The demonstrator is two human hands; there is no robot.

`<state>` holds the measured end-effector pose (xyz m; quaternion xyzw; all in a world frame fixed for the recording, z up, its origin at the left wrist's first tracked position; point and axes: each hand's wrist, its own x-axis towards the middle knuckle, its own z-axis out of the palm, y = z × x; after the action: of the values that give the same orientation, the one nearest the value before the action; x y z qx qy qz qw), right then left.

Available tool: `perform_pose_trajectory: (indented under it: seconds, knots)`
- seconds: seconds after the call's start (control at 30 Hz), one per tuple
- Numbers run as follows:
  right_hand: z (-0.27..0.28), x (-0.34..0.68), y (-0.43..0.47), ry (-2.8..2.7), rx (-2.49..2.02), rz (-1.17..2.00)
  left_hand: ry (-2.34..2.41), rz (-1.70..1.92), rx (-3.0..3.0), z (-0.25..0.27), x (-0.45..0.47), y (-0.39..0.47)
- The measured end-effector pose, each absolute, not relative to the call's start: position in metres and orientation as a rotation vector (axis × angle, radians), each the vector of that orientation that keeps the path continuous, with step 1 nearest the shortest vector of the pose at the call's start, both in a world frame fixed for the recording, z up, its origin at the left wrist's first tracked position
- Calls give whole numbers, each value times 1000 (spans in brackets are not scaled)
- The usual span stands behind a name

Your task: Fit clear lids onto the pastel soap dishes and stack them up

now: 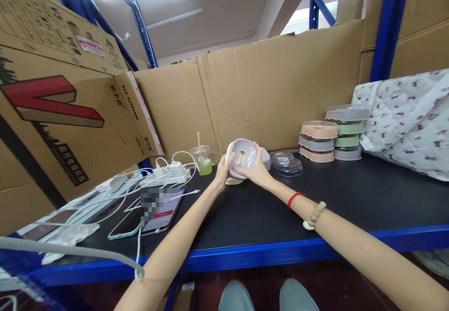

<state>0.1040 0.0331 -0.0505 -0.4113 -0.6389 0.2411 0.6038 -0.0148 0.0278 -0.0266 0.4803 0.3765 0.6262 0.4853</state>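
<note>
Between both hands, above the black shelf top, is a pale lilac plastic dish (249, 154) tilted so that its inside faces me. An oval slot sits in its middle, and something cream shows through it. My left hand (223, 168) grips the left rim, where a cream edge shows behind the dish. My right hand (258, 168) has its fingers round the right and lower rim. Under the dish a cream piece (234, 181) lies on the shelf, mostly hidden. Just behind my right hand stand pale dishes (265, 158), partly covered. Beside them are clear plastic covers (286, 163).
Stacks of peach and grey (316, 142) and green and grey dishes (348, 133) stand at right, by a patterned quilted bag (407, 119). Left are a drink cup (202, 161), a power strip (166, 176), cables and phones (163, 213). Cardboard (273, 91) walls the back.
</note>
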Motion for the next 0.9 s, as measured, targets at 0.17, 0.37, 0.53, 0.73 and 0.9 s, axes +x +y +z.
perform_pose_trajectory:
  seconds: [0.17, 0.37, 0.53, 0.73, 0.9]
  knots:
    - [-43, 115, 36, -1390, -852, 590, 955, 1567, 1365, -28, -13, 26]
    - [-37, 125, 45, -1203, -804, 776, 967, 1550, 1350, -31, -10, 27]
    - [-35, 127, 46, -1250, -810, 769, 952, 1491, 1321, -33, -9, 26]
    - [-31, 137, 42, -1519, -1081, 370, 1034, 1419, 1113, -33, -7, 24]
    - [-34, 164, 46, -1528, -1529, -220, 940, 1406, 834, -27, -5, 18]
